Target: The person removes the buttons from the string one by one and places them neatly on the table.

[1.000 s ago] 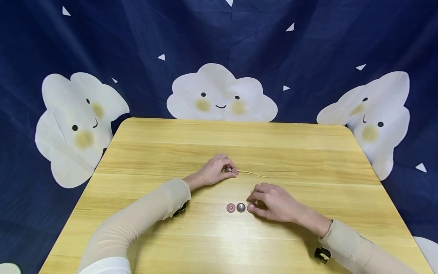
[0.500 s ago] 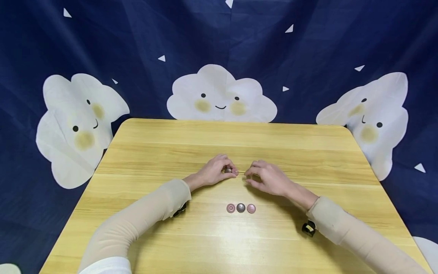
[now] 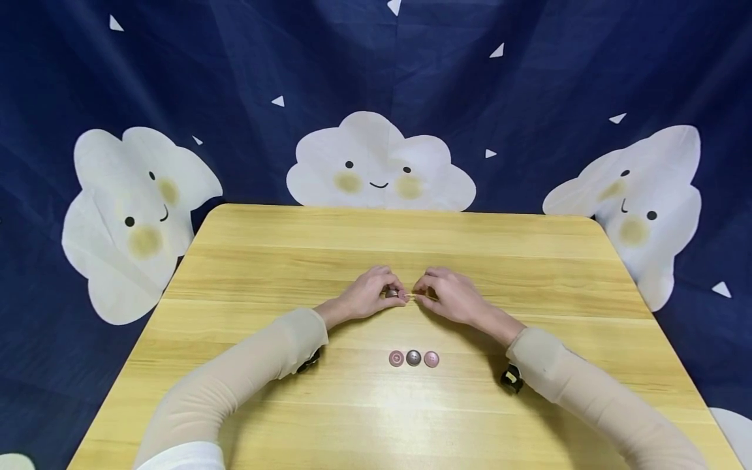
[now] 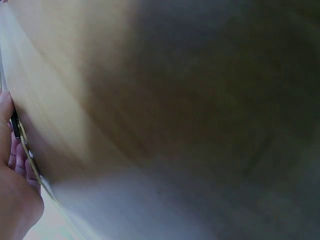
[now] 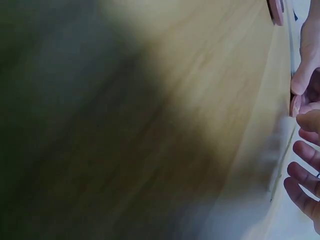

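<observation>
The head view is bright and evenly lit, with a pale patch of glare on the near middle of the tabletop point(image 3: 376, 411). Soft shadows spread below both sleeves point(image 3: 252, 362), while the blue backdrop point(image 3: 247, 59) darkens in its folds and toward the corners. The row of buttons point(image 3: 414, 358) is fairly crisp; the cord point(image 3: 411, 296) is barely discernible.

The left wrist view is hazy, a broad murky blur swallowing its right side; the left hand point(image 4: 17, 192) is cut off at the edge against washed-out white. The right wrist view is dim and greenish at left, soft throughout, with bluish-white overexposure behind the right hand point(image 5: 306, 176).
</observation>
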Tool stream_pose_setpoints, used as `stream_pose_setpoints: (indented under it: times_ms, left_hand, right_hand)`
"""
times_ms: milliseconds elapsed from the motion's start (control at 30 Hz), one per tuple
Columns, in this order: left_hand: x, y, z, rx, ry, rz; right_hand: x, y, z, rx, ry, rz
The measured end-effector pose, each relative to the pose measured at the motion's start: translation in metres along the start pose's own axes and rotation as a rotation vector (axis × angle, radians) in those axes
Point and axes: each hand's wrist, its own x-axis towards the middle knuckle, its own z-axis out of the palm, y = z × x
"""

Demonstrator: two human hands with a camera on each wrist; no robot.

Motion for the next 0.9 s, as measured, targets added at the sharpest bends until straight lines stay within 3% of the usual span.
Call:
stream_pose_setpoints:
  times_ms: [333,900]
  left_hand:
    - [0.0007,-0.0001,0.0004,0.003,0.012,0.023]
    - [-0.0074,-0.0022,-0.0074,0.037,0.012,-0.019]
  right_hand:
    - [0.008,-0.0015,0.0082,-0.014,-0.02,-0.016]
    - [0.0032,0.0028,0.0061,0.01,-0.009,-0.021]
